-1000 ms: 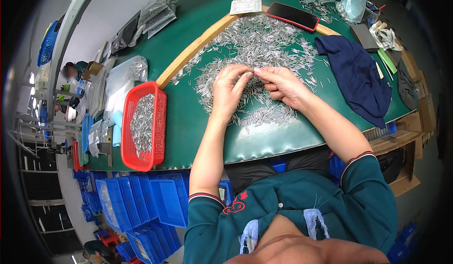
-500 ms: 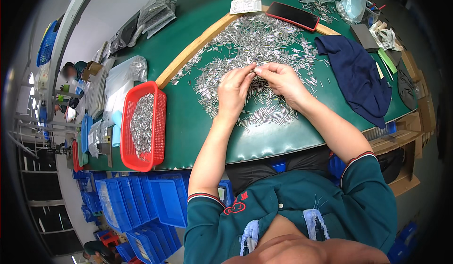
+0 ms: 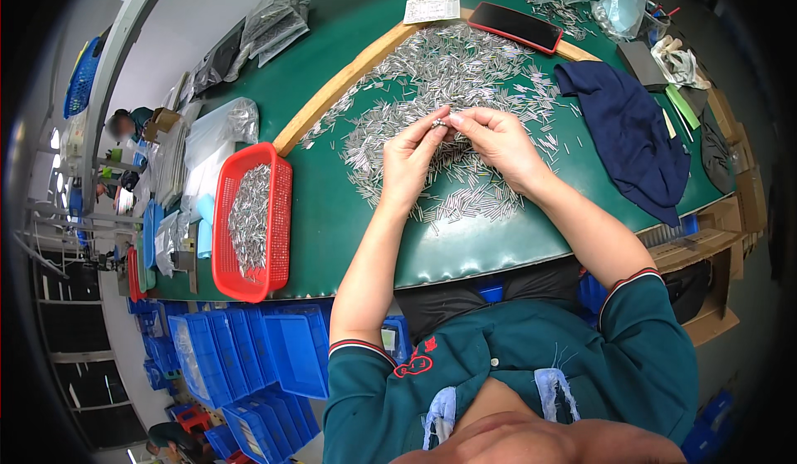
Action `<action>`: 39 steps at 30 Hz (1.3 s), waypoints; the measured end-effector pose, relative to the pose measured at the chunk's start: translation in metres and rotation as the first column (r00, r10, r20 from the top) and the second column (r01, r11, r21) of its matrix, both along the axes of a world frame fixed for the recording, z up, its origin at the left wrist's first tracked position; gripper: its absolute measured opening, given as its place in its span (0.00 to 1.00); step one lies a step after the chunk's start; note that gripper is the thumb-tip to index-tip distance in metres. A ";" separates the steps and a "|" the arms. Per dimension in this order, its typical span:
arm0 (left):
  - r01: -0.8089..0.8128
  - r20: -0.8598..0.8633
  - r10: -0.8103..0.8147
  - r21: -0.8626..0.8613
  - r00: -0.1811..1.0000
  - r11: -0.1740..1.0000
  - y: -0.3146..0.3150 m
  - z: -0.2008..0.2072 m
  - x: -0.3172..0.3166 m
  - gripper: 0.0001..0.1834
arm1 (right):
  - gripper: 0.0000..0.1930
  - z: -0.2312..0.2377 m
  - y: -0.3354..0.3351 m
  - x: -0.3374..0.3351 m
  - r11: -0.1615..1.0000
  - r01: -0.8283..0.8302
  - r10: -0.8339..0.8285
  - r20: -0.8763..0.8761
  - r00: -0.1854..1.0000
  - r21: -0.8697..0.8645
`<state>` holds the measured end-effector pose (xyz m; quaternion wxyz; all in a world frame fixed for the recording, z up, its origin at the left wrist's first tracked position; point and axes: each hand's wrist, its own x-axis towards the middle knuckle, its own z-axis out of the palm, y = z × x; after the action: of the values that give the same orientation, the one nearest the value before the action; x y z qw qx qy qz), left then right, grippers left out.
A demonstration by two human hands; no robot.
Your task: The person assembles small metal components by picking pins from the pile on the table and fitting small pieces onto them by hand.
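Metal pieces (image 3: 440,124) sit pinched in the left hand (image 3: 406,163), the right hand (image 3: 504,152) gripping alongside. Close fingertip handling seems underway; the next move needs steadiness.

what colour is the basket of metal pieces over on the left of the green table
The basket is red; the head view shows it best.

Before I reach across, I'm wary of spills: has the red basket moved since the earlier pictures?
No, neither way: the red basket sits unmoved beside the near end of the wooden strip.
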<state>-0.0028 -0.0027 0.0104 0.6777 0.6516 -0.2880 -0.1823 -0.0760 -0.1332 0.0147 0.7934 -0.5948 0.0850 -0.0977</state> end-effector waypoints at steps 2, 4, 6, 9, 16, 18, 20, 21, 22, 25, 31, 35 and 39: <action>0.006 -0.008 -0.006 0.002 1.000 1.000 0.001 -0.001 0.000 0.15 | 0.11 -0.001 0.000 0.000 1.000 -0.012 0.012 -0.006 1.000 0.020; 0.008 -0.004 -0.008 -0.003 1.000 1.000 0.001 0.000 0.000 0.15 | 0.11 -0.001 -0.002 0.000 1.000 -0.025 0.025 -0.057 0.998 0.004; 0.009 0.000 -0.009 -0.008 1.000 1.000 0.001 0.000 0.001 0.15 | 0.11 0.002 0.000 0.000 1.000 -0.013 0.013 -0.036 0.999 0.005; 0.014 0.008 -0.014 -0.014 1.000 1.000 0.001 0.000 0.001 0.15 | 0.11 0.003 0.001 0.000 1.000 -0.003 0.003 -0.005 1.000 0.011; 0.022 -0.012 -0.022 -0.011 1.000 1.000 0.001 0.000 0.001 0.15 | 0.11 0.000 0.001 0.000 1.000 -0.004 0.004 0.015 1.000 -0.003; 0.031 -0.001 -0.031 -0.007 1.000 0.999 0.001 -0.001 0.002 0.15 | 0.11 -0.009 0.000 0.005 1.000 -0.003 0.004 0.062 0.998 -0.015; 0.019 -0.009 -0.019 0.014 1.000 1.000 0.000 0.000 0.002 0.15 | 0.11 -0.014 -0.002 0.006 1.000 0.002 0.002 0.109 0.994 -0.028; 0.018 -0.009 -0.018 0.014 1.000 1.000 0.000 0.000 0.002 0.15 | 0.11 -0.015 -0.002 0.006 0.999 -0.002 0.008 0.111 0.994 -0.054; 0.016 -0.009 -0.016 0.018 1.000 1.000 0.000 0.000 0.001 0.15 | 0.11 -0.015 -0.003 0.006 0.997 -0.005 0.014 0.113 0.994 -0.080; 0.015 0.000 -0.015 0.017 1.000 1.000 0.001 -0.001 0.002 0.15 | 0.11 -0.014 -0.001 0.005 0.994 0.020 -0.008 0.115 0.993 -0.105; -0.122 0.396 0.060 0.133 0.916 0.984 0.002 -0.006 0.002 0.16 | 0.12 -0.013 -0.001 0.004 0.968 0.064 -0.020 0.180 0.983 -0.242; -0.336 0.848 -0.026 0.238 0.529 0.911 0.003 -0.008 0.002 0.18 | 0.12 -0.009 -0.001 0.002 0.876 0.085 -0.054 0.080 0.995 -0.475; -0.345 0.892 -0.042 0.218 0.451 0.913 0.001 -0.006 -0.002 0.17 | 0.14 -0.016 -0.003 0.008 0.915 0.083 -0.044 0.108 0.993 -0.395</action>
<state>-0.0045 -0.0014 0.0039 0.3087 0.7888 -0.4954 0.1926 -0.0678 -0.1358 -0.0008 0.6552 -0.7353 0.0441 -0.1675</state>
